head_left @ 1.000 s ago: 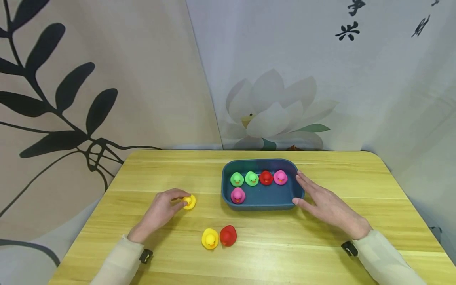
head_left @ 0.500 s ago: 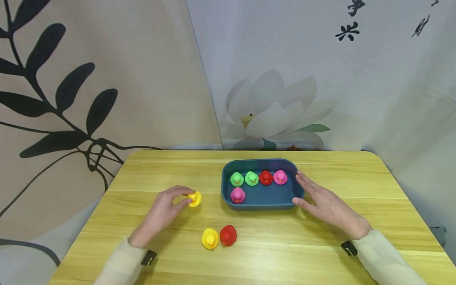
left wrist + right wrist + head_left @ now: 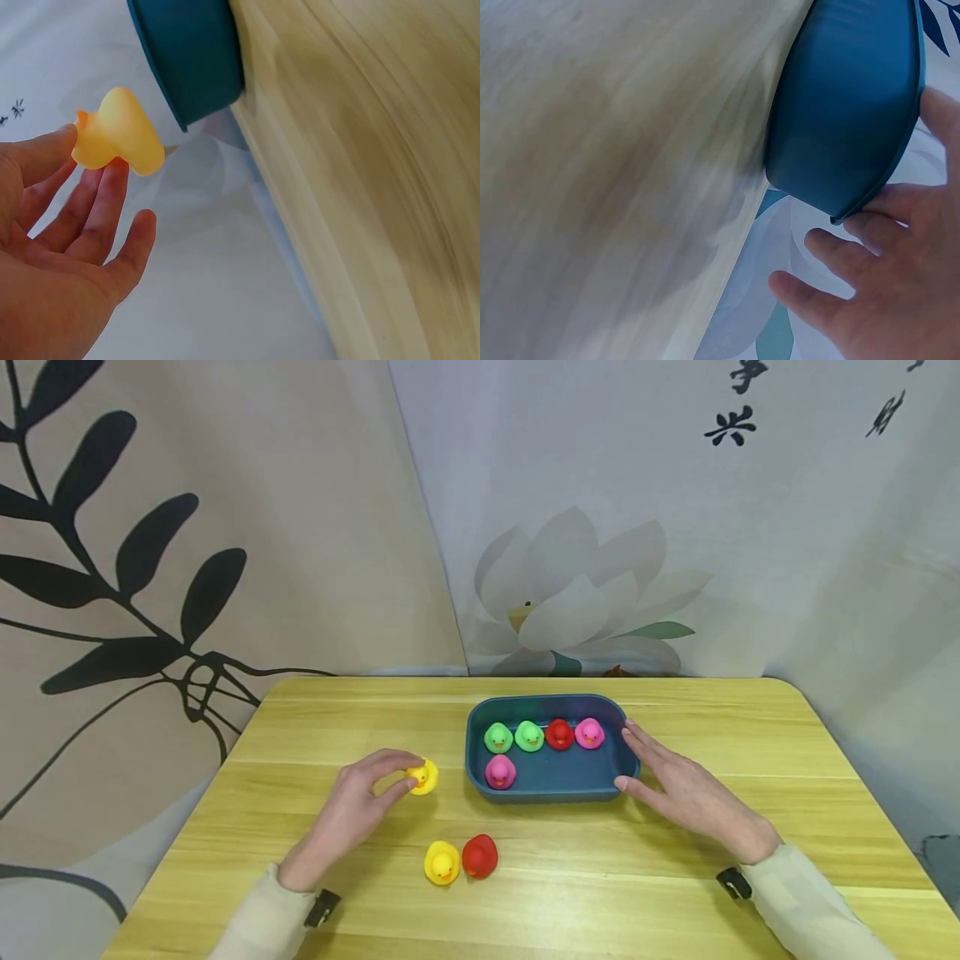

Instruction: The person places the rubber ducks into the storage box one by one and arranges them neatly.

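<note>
**Yellow duck pinched, tub steadied**

I see my left hand [image 3: 352, 810] pinching a small yellow rubber duck [image 3: 422, 776] between thumb and fingers [image 3: 112, 202] — just left of the blue tub [image 3: 551, 785]. My right hand [image 3: 686, 793] rests against the tub's right wall, fingers spread straight.

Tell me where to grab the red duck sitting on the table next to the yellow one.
Pinch the red duck by its raised head, coming from above and its right. The yellow duck touches its left flank, so fingers probably would not fit there.
</note>
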Motion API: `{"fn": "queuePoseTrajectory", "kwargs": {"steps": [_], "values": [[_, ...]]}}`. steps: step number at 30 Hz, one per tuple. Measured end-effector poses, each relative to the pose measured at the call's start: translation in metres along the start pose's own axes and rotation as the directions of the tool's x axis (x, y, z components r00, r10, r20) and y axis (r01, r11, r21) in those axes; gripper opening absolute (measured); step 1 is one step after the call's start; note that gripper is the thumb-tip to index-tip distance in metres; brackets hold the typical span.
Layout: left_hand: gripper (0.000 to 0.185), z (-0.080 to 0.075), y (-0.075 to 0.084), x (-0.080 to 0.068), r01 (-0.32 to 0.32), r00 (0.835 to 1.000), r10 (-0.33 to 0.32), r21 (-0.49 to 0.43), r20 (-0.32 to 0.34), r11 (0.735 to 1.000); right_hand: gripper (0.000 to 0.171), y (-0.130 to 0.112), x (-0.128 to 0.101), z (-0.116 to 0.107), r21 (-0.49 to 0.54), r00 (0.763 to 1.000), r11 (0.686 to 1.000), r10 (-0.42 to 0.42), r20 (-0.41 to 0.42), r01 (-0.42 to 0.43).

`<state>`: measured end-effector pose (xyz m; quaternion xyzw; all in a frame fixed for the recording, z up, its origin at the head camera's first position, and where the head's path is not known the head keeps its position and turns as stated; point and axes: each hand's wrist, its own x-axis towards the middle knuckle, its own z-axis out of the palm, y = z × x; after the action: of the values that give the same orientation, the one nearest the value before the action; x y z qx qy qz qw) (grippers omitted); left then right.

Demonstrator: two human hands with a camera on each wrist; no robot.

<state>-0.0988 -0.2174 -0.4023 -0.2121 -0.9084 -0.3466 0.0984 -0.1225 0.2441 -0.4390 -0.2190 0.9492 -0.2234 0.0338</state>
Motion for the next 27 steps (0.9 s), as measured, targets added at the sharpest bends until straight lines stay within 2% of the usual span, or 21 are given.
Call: {"fn": "queuePoseTrajectory", "kwargs": {"steps": [14, 24, 27], "values": [[0.030, 0.006, 0.024, 0.013, -0.026, 0.999, 0.027, -0.036, 0.023, 0.999, 0.086, 0.001, 0.000, -0.001, 0.016, 1.000, 1.000, -0.005, -0.006, 0.005], [0.031, 0.016, 0.040, 0.028, -0.091, 0.995, 0.094, -0.092, 0.030, 0.992, 0.086, 0.001, 0.000, -0.001, 0.018, 1.000, 1.000, 0.002, -0.004, -0.002], [0.031, 0.019, 0.044, 0.033, -0.089, 0.995, 0.094, -0.102, 0.044, 0.991, 0.086, 0.001, 0.000, -0.001, 0.016, 1.000, 1.000, 0.003, -0.003, -0.003]]}}
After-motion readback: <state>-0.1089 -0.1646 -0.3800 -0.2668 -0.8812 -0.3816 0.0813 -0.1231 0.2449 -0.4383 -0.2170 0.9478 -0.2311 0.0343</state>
